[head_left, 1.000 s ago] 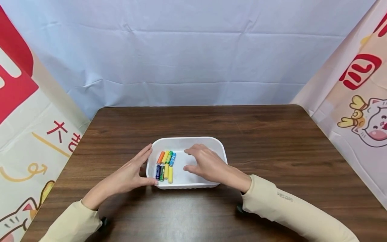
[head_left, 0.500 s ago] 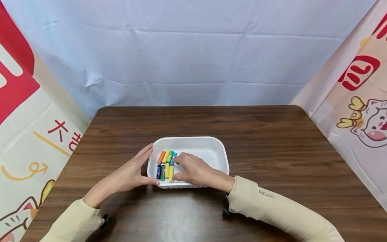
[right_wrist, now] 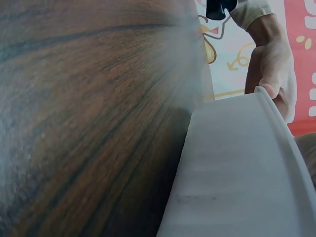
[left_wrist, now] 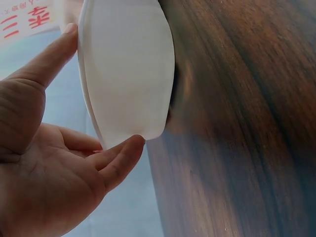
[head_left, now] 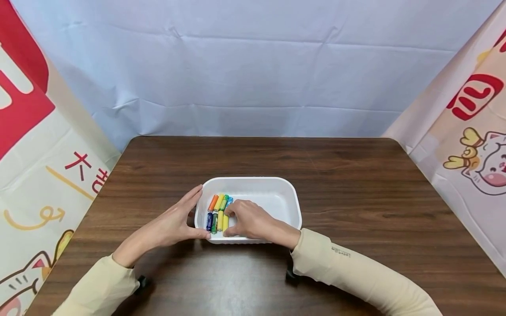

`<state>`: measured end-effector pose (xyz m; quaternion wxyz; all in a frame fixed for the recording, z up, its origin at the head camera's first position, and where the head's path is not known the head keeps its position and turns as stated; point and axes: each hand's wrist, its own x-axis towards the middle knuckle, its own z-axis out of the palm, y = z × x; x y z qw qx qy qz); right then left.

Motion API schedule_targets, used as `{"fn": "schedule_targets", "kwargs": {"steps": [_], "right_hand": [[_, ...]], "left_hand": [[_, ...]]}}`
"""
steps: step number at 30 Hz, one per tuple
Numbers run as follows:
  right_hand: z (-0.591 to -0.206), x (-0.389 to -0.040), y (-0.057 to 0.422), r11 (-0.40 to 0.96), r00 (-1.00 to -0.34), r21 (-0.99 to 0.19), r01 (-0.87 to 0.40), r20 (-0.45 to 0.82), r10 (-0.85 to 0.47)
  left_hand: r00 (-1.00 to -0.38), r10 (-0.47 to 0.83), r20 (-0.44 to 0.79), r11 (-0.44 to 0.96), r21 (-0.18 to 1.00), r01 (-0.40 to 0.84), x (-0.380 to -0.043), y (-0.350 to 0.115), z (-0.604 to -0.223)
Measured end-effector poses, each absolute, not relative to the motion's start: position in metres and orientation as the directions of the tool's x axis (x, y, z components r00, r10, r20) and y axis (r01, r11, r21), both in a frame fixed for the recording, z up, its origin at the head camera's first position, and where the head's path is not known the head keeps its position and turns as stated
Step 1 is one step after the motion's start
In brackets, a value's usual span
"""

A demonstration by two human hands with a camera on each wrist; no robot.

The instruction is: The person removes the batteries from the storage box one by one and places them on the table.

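Note:
A white plastic tray [head_left: 272, 204] stands on the table with several small batteries in two rows at its left end. The far row has an orange battery [head_left: 213, 202], a yellow and green pair, and a light blue battery [head_left: 230, 200] partly hidden by fingers. Nearer lie a dark blue battery [head_left: 209, 221], a green one and two yellow ones. My left hand [head_left: 174, 226] spans the tray's left end, thumb on the near rim, fingertips at the far corner. Inside the tray, my right hand [head_left: 253, 221] pinches the rightmost yellow battery [head_left: 225, 223] between thumb and finger at its ends.
The brown wooden table [head_left: 348, 188] extends around the tray on all sides. A pale cloth [head_left: 253, 79] hangs behind the table's far edge, with printed cloths at both sides. Dark wrist devices [head_left: 291, 273] show under the sleeves.
My right hand has moved left from the tray's bare middle to the right end of the battery rows. My left hand stays at the tray's left end.

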<state>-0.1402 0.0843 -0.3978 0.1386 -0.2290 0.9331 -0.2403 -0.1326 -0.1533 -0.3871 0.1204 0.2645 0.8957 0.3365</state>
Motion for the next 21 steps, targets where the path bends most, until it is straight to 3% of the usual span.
{"fn": "schedule_targets", "kwargs": {"steps": [21], "right_hand": [[-0.4014,-0.1438,0.0794,0.812,-0.830,-0.367,-0.453,-0.159,-0.535]], "left_hand": [[-0.838,0.544,-0.053,0.653,0.654,0.382,-0.1313,-0.1530,-0.3872]]}}
